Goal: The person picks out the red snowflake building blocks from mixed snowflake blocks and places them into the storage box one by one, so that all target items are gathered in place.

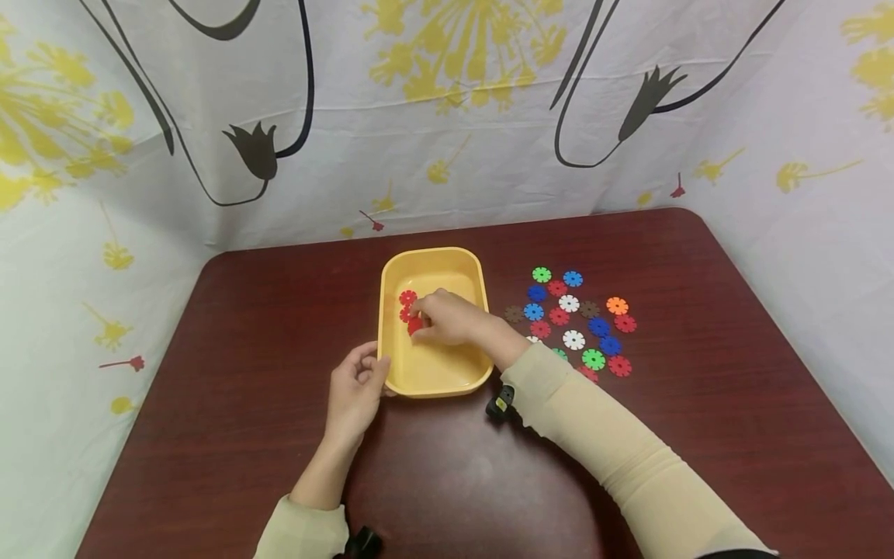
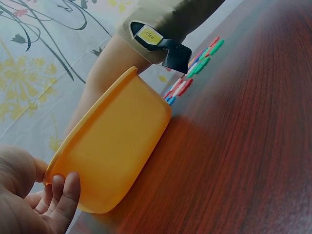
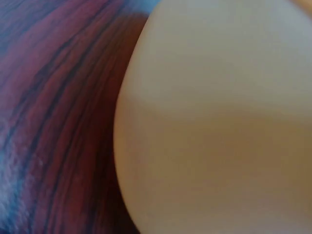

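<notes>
Worktop [image 1: 279, 326]: dark red-brown wood grain, its far corners rounded, a glossy patch of light towards the near edge.
Tray [image 1: 447, 369]: yellow, high-sided, round-cornered; stands on the worktop roughly midway between the left and right edges, its far end close to the far edge.
Left hand [image 1: 358, 392]: partly closed at the tray's near left corner, gripping the rim between the thumb and the bent fingers, which lie against the outer wall.
Right hand [image 1: 452, 318]: reaches in over the tray's right wall, fingers bent downward and partly closed, thumb and fingertips at a red disc; I cannot tell whether they pinch it or only touch it.
Red discs [image 1: 408, 296]: at least three inside the tray, notched round the edge, close together in a short row beside its left wall.
Loose discs [image 1: 594, 359]: green, blue, red, white, brown and orange, lying flat between the tray and the worktop's right edge, nearer the tray; a few are partly covered by the right sleeve [image 1: 615, 442].
Wrist device [image 1: 500, 404]: black with a yellow label, at the right cuff.
Cloth [image 1: 419, 178]: white, printed with yellow and grey flowers, hanging behind the far edge.
</notes>
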`<control>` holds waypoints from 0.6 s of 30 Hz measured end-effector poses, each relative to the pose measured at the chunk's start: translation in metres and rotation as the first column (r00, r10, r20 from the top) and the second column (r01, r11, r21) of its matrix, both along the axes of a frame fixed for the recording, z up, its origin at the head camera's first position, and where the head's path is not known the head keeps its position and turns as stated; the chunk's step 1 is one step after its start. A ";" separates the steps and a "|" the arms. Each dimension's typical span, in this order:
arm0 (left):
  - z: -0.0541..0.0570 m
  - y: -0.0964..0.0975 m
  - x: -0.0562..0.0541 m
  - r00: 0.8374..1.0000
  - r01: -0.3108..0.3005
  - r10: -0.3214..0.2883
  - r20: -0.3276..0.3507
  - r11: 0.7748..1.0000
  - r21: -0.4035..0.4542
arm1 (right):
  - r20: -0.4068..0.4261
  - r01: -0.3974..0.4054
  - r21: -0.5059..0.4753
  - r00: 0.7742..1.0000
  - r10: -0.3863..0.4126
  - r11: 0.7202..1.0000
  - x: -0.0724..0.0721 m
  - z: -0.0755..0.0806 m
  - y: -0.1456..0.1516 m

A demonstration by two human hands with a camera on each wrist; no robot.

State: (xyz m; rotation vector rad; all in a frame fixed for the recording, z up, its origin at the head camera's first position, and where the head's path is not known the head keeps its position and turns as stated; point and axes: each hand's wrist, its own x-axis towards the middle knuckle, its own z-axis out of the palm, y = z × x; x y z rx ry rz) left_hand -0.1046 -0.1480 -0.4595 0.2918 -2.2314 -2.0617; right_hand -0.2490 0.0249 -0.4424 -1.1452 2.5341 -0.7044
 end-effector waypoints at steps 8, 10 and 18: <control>0.000 0.000 -0.001 1.000 0.000 0.000 0.004 1.000 0.000 | 0.029 -0.039 0.038 0.999 0.038 0.999 -0.001 -0.002 0.000; 0.000 0.000 -0.001 1.000 0.001 -0.001 0.004 1.000 0.003 | 0.036 -0.041 0.031 0.999 0.040 0.999 -0.002 -0.002 0.001; 0.000 0.000 -0.001 1.000 -0.005 0.005 0.017 1.000 -0.001 | 0.001 -0.027 -0.163 1.000 0.027 0.986 -0.001 0.002 0.001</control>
